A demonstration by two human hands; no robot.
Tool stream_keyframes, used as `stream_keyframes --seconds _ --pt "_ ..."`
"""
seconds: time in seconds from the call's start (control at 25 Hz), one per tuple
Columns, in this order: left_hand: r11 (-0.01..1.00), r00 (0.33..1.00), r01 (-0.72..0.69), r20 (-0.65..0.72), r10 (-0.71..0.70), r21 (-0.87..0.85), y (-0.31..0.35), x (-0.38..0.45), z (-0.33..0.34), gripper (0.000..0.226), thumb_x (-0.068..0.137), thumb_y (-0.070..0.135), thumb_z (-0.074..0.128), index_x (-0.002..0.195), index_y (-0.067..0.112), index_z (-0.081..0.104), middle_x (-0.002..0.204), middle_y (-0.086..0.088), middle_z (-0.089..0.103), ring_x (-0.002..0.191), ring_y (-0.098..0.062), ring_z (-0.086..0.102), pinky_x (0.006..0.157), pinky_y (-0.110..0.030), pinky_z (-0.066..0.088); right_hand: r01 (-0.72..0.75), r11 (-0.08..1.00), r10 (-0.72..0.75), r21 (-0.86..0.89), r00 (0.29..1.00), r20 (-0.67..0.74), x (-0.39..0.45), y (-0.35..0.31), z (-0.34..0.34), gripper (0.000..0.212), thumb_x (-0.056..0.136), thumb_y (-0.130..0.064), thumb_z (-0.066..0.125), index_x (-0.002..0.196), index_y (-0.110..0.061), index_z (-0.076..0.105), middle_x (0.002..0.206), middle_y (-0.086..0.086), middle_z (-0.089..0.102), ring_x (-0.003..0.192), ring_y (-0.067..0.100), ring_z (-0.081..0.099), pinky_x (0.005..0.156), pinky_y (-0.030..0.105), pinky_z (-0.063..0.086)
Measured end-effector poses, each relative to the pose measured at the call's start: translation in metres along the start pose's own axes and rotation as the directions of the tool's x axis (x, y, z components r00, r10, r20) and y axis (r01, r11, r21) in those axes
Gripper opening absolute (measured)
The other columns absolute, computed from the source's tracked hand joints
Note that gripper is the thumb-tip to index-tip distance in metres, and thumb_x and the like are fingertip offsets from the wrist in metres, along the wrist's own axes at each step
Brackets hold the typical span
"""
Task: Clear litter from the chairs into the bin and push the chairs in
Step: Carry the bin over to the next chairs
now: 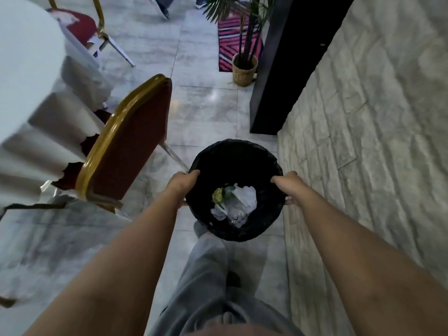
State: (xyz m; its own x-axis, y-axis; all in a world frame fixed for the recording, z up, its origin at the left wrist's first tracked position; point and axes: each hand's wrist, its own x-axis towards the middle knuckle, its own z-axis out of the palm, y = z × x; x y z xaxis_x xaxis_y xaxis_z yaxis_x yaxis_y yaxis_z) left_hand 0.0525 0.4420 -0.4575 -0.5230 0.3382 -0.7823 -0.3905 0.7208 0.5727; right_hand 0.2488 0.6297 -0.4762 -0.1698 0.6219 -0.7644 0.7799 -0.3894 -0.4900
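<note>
A round black bin [244, 154] lined with a black bag is held above the floor in front of me. My left hand [181, 181] grips its left rim and my right hand [287, 181] grips its right rim. Inside lie crumpled white paper and plastic litter [242, 202] and a yellowish scrap. A red chair with a gold frame [128, 141] stands to the left, its seat tucked under a white tablecloth. Farther back a second red chair [82, 26] carries white litter on its seat.
A round table with a white cloth [26, 69] fills the left side. On the right rises a pale stone wall [375, 117] with a black pillar [278, 69]. A potted plant in a woven basket [244, 69] stands ahead by a striped rug. Someone's feet show at the top.
</note>
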Motion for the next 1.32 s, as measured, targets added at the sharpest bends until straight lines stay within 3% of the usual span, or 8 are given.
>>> stream_keyframes --seconds 0.16,0.28,0.48,0.6,0.8,0.92,1.04,1.32 --pt "0.999 0.999 0.024 0.027 -0.024 0.027 0.051 0.059 0.009 0.053 0.096 0.042 0.051 0.13 0.002 0.052 0.122 -0.016 0.061 0.106 -0.035 0.059 0.075 -0.041 0.05 -0.031 0.999 0.031 -0.041 1.0 0.006 0.048 -0.044 -0.012 0.064 0.089 -0.021 0.057 0.146 -0.007 0.032 0.122 0.015 0.057 0.104 0.029 0.06 0.07 0.037 0.057" --pt "0.998 0.998 0.051 0.02 -0.052 0.047 0.1 0.098 0.016 0.058 0.095 0.04 0.051 0.137 0.001 0.046 0.129 -0.019 0.058 0.11 -0.038 0.059 0.076 -0.04 0.051 -0.042 0.997 0.04 -0.065 0.999 -0.029 0.086 -0.093 -0.023 0.069 0.089 -0.02 0.056 0.149 -0.006 0.025 0.126 0.015 0.055 0.105 0.03 0.059 0.063 0.035 0.054" --pt "0.999 1.0 -0.002 0.029 0.0 0.053 0.173 0.156 0.026 0.068 0.086 0.04 0.052 0.139 -0.001 0.042 0.132 -0.022 0.055 0.115 -0.04 0.056 0.098 -0.046 0.049 -0.027 0.998 0.023 -0.051 0.996 -0.081 0.136 -0.153 -0.038 0.066 0.082 -0.024 0.057 0.143 -0.007 0.035 0.123 0.017 0.058 0.104 0.031 0.062 0.075 0.042 0.06" --pt "0.997 1.0 0.015 -0.007 -0.015 0.069 0.201 0.206 0.028 0.088 0.068 0.044 0.048 0.141 -0.004 0.035 0.133 -0.025 0.052 0.116 -0.044 0.054 0.099 -0.053 0.047 -0.019 0.999 0.016 -0.05 0.998 -0.067 0.166 -0.185 -0.046 0.062 0.085 -0.023 0.056 0.141 -0.006 0.038 0.122 0.016 0.059 0.104 0.031 0.061 0.061 0.034 0.056" --pt "0.998 0.997 0.051 -0.055 -0.053 -0.045 0.264 0.238 0.032 0.059 0.092 0.026 0.048 0.139 -0.008 0.038 0.13 -0.024 0.054 0.114 -0.041 0.057 0.094 -0.044 0.05 0.007 0.993 -0.005 -0.116 1.0 0.013 0.225 -0.265 -0.057 0.061 0.086 -0.022 0.055 0.142 -0.005 0.038 0.117 0.014 0.061 0.097 0.027 0.063 0.065 0.034 0.058" --pt "0.98 0.991 0.102 -0.072 -0.115 -0.169 0.298 0.268 0.025 0.073 0.079 0.032 0.052 0.14 -0.007 0.038 0.127 -0.025 0.056 0.11 -0.042 0.059 0.094 -0.046 0.051 0.033 0.979 -0.019 -0.201 0.997 0.071 0.263 -0.328 -0.055 0.062 0.087 -0.022 0.057 0.143 -0.005 0.037 0.119 0.015 0.059 0.1 0.029 0.062 0.067 0.033 0.056" --pt "0.95 0.978 0.126 -0.122 -0.167 -0.287 0.328 0.291 0.009 0.066 0.09 0.029 0.051 0.143 -0.006 0.033 0.131 -0.025 0.053 0.114 -0.041 0.057 0.091 -0.044 0.051 0.114 0.944 -0.083 -0.31 0.99 0.112 0.291 -0.392 -0.045 0.059 0.085 -0.023 0.056 0.139 -0.005 0.04 0.12 0.015 0.058 0.102 0.029 0.061 0.08 0.038 0.058" --pt "0.856 0.924 0.126 -0.255 -0.285 -0.501 0.365 0.349 -0.065 0.047 0.095 0.019 0.043 0.135 -0.006 0.045 0.126 -0.022 0.058 0.113 -0.039 0.059 0.078 -0.038 0.047 0.234 0.87 -0.132 -0.434 0.959 0.252 0.336 -0.526 0.029 0.082 0.089 -0.029 0.058 0.152 -0.007 0.011 0.136 0.017 0.046 0.113 0.035 0.056 0.089 0.048 0.057"
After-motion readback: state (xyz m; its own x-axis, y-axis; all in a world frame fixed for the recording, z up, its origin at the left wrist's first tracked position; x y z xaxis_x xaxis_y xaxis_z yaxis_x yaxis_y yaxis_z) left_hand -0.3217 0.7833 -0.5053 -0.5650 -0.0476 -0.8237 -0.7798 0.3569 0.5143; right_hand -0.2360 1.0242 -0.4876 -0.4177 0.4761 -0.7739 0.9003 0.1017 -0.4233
